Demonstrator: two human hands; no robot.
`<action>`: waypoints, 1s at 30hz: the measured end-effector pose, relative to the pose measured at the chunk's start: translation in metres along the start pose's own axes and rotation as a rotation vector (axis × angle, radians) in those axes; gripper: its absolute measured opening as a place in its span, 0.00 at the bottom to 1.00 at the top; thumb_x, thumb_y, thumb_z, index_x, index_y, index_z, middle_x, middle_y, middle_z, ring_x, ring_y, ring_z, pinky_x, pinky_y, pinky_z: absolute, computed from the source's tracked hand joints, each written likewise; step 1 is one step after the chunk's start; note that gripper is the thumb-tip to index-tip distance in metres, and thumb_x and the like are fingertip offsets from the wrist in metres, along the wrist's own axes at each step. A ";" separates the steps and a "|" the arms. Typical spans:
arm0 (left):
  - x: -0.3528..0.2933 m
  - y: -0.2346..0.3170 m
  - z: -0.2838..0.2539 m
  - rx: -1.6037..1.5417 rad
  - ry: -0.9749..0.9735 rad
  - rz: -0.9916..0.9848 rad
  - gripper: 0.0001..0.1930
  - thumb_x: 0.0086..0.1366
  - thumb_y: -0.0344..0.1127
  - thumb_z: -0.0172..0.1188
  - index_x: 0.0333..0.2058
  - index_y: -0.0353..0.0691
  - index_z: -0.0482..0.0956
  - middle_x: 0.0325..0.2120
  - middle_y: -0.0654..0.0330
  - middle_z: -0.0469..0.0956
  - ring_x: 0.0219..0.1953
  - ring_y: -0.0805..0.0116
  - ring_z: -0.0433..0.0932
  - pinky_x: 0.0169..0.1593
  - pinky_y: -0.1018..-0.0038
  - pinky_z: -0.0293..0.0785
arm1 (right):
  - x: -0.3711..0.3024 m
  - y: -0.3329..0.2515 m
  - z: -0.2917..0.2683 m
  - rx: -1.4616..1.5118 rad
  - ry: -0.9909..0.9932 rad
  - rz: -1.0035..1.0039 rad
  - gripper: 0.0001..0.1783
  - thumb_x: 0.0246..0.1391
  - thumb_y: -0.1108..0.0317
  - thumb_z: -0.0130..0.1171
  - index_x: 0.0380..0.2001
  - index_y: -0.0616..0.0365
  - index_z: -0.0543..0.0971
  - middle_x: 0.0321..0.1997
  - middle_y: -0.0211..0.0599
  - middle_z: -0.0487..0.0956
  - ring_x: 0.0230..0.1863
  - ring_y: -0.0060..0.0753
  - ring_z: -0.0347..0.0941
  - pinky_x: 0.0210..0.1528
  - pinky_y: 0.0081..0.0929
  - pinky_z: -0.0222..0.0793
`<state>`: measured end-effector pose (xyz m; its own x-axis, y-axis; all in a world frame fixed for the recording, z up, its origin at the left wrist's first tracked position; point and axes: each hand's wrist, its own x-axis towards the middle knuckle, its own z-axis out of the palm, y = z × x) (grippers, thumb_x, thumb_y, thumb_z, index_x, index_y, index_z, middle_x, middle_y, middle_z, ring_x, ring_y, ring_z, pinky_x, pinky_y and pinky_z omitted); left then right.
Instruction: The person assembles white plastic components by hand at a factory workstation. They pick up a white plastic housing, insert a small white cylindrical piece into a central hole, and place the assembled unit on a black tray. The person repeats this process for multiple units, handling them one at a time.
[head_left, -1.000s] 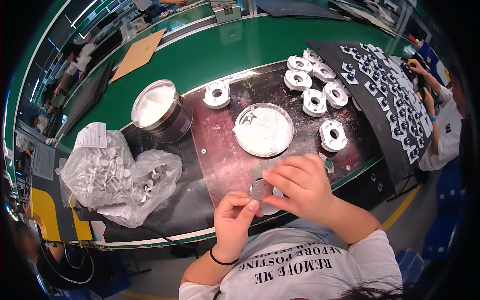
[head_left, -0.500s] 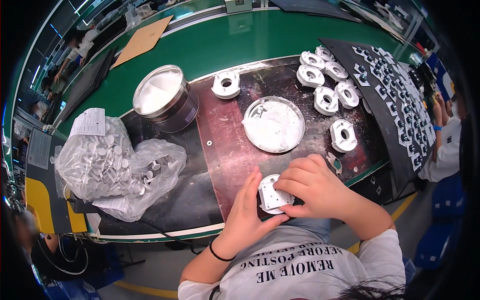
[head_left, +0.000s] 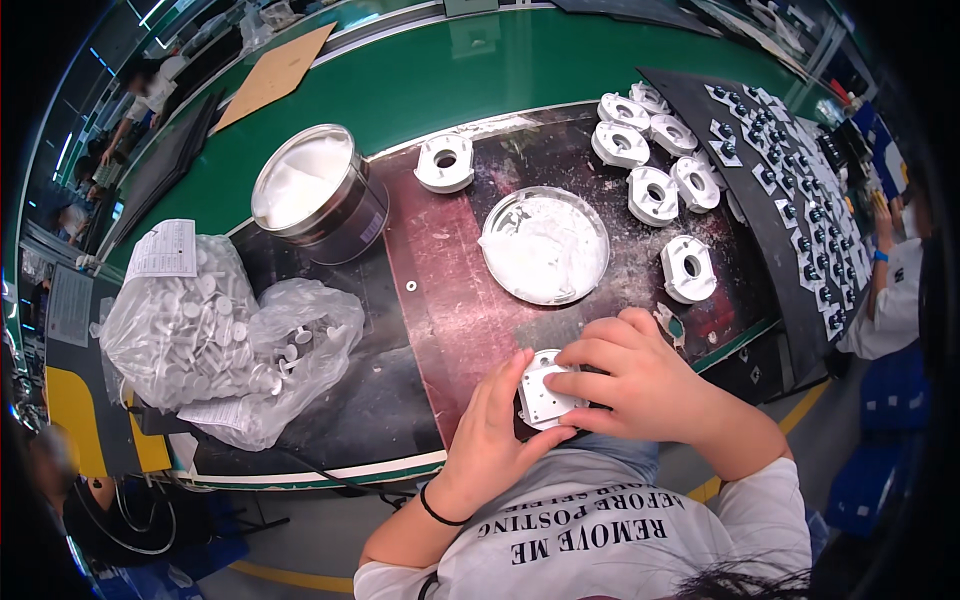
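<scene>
A white plastic housing [head_left: 540, 402] with a flat face and several small holes is held at the table's front edge, close to my body. My left hand [head_left: 492, 420] is closed along its left side, the thumb by its lower edge. From the right my right hand [head_left: 635, 385] grips it too, with a fingertip pressed on the flat face. Whether something small sits under that fingertip cannot be seen. Just beyond my hands stands a round metal dish [head_left: 548, 250] smeared with white paste.
Several white ring-shaped housings [head_left: 654, 196] stand at the right, one more [head_left: 445, 164] behind the dish. A tin [head_left: 318, 190] of white paste and bags of white plastic parts [head_left: 190, 330] are at left. A black board [head_left: 780, 200] carries rows of small parts. A co-worker [head_left: 900, 285] sits far right.
My right fingertip has moved slightly down over the housing's flat face. The left hand keeps its hold, its fingers a little closer to the housing. The view has shifted slightly.
</scene>
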<state>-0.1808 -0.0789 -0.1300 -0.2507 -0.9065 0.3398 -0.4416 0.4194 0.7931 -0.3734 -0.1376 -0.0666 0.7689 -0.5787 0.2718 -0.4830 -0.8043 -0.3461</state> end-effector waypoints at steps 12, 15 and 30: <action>0.001 0.000 0.001 -0.014 0.010 0.001 0.47 0.45 0.40 0.73 0.59 0.34 0.54 0.51 0.44 0.66 0.52 0.47 0.69 0.54 0.61 0.67 | -0.005 0.001 0.001 0.017 -0.032 0.031 0.17 0.39 0.58 0.65 0.36 0.46 0.78 0.42 0.25 0.74 0.47 0.31 0.67 0.47 0.35 0.56; 0.001 0.000 0.001 0.001 0.011 -0.003 0.47 0.45 0.41 0.73 0.59 0.34 0.54 0.51 0.44 0.67 0.52 0.48 0.69 0.53 0.61 0.68 | -0.008 -0.002 0.005 0.034 -0.014 0.070 0.17 0.39 0.58 0.65 0.36 0.45 0.79 0.43 0.25 0.73 0.47 0.32 0.66 0.48 0.36 0.55; -0.002 0.001 0.002 0.074 0.054 -0.023 0.46 0.44 0.38 0.74 0.58 0.33 0.55 0.50 0.45 0.66 0.51 0.49 0.68 0.52 0.62 0.69 | -0.010 0.004 0.009 -0.087 0.102 -0.033 0.15 0.37 0.62 0.65 0.34 0.43 0.81 0.40 0.20 0.75 0.45 0.29 0.67 0.50 0.36 0.58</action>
<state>-0.1825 -0.0769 -0.1311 -0.1938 -0.9166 0.3498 -0.5102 0.3987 0.7621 -0.3788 -0.1335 -0.0789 0.7404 -0.5592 0.3729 -0.4965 -0.8290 -0.2575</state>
